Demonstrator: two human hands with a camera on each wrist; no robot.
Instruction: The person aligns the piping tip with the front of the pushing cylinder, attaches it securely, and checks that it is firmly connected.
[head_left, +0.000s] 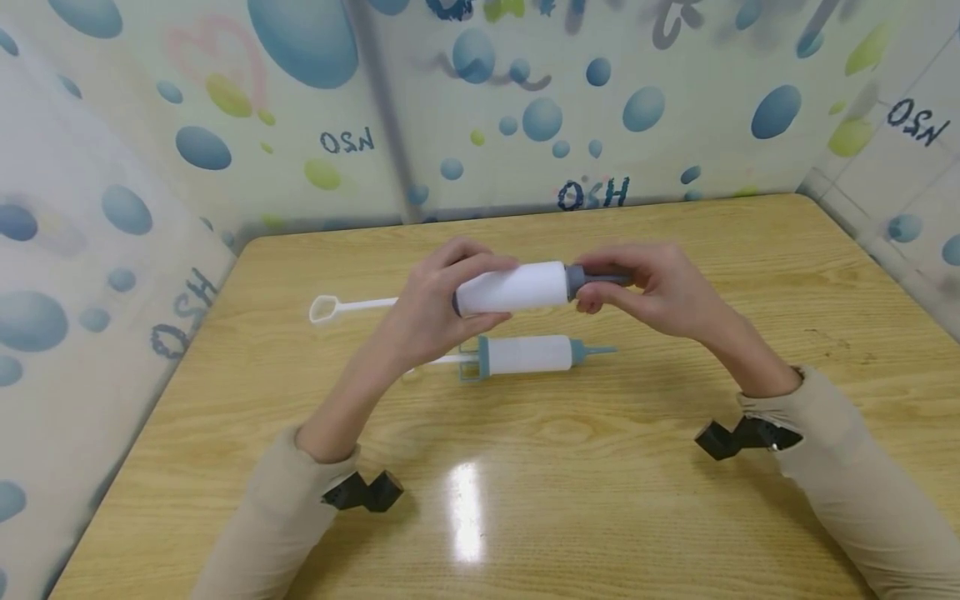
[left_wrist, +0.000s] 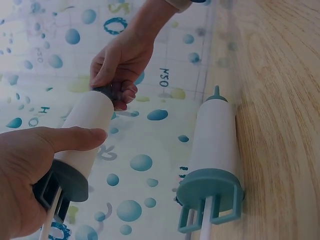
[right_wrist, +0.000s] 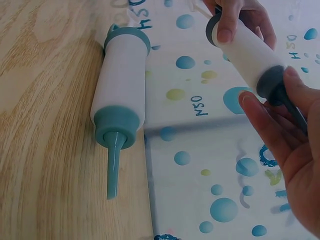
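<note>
My left hand (head_left: pixel 435 300) grips a large white plastic syringe (head_left: pixel 517 287) with dark grey ends around its barrel, clear of the table. The thumb of my right hand (head_left: pixel 652 283) and its fingers pinch the dark grey nozzle cap (right_wrist: pixel 272 82) at the syringe's right end. Out past the left hand sticks a white plunger rod with a ring handle (head_left: pixel 325 310). Below the hands, a second white syringe (head_left: pixel 528 354) lies on the table, its ends teal. Its teal nozzle (right_wrist: pixel 114 165) points right in the head view. Part of its plunger is hidden by the left hand.
A wooden table (head_left: pixel 585 500) spans the space beneath both arms. Behind it stands a wall (head_left: pixel 420 100) with blue and green bubble prints. Each sleeve cuff carries a black camera mount, the left one (head_left: pixel 363 492) and the right one (head_left: pixel 746 437).
</note>
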